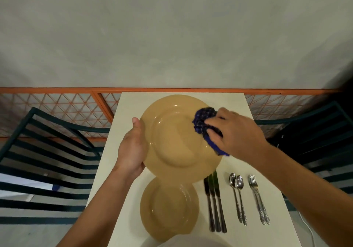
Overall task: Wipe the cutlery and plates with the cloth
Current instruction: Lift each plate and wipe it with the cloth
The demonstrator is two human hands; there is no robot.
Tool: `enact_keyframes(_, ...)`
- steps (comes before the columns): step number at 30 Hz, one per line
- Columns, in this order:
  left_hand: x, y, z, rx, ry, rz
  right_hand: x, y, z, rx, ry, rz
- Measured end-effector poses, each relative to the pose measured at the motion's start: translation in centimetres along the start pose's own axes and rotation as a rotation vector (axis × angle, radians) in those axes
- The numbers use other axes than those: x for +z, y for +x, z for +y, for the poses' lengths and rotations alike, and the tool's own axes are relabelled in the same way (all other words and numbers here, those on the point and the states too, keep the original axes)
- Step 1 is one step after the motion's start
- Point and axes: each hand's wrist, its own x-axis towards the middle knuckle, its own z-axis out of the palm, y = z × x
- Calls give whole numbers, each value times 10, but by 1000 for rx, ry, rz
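Note:
A large tan plate (172,139) is lifted above the white table (267,218), tilted toward me. My left hand (132,147) grips its left rim, thumb on top. My right hand (236,132) holds a bunched blue cloth (204,124) and presses it against the plate's upper right inner face. A second tan plate (169,210) lies flat on the table below. To its right lie three knives (214,202), two spoons (237,195) and two forks (257,197), handles toward me.
Dark green slatted chairs stand on both sides, one at the left (44,160) and one at the right (315,137). An orange lattice railing (66,107) runs behind the table, with a grey wall (172,36) beyond. A white cable (307,225) hangs at the table's right.

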Motion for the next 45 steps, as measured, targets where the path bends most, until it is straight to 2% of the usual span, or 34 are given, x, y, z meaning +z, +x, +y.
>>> enact_keyframes(5, 10, -1, -4, -45, -146, 109, 7, -40, -74, 181, 53, -149)
enact_keyframes(9, 21, -5, -9, -71, -263, 166, 23, -38, -110, 218, 164, -33)
enact_keyframes(12, 27, -10, -11, -70, -339, 137, 34, -20, -129, 189, 235, 60)
enact_keyframes(19, 13, -1, -1, 10, -465, 218, 31, -32, -101, 134, 206, 23)
enact_keyframes(22, 21, -9, -4, -28, -465, 186, 27, -26, -107, 135, 184, 40)
enact_keyframes(29, 33, -38, 3, -29, -468, 87, 7, -26, -127, 129, 317, 73)
enact_keyframes(33, 23, -48, 7, 5, -479, 111, -18, -39, -116, 28, 271, 67)
enact_keyframes(41, 18, -61, 16, 63, -481, 152, -22, -33, -125, -5, 297, 91)
enact_keyframes(45, 12, -63, 16, 83, -460, 171, -38, -38, -105, -124, 290, -46)
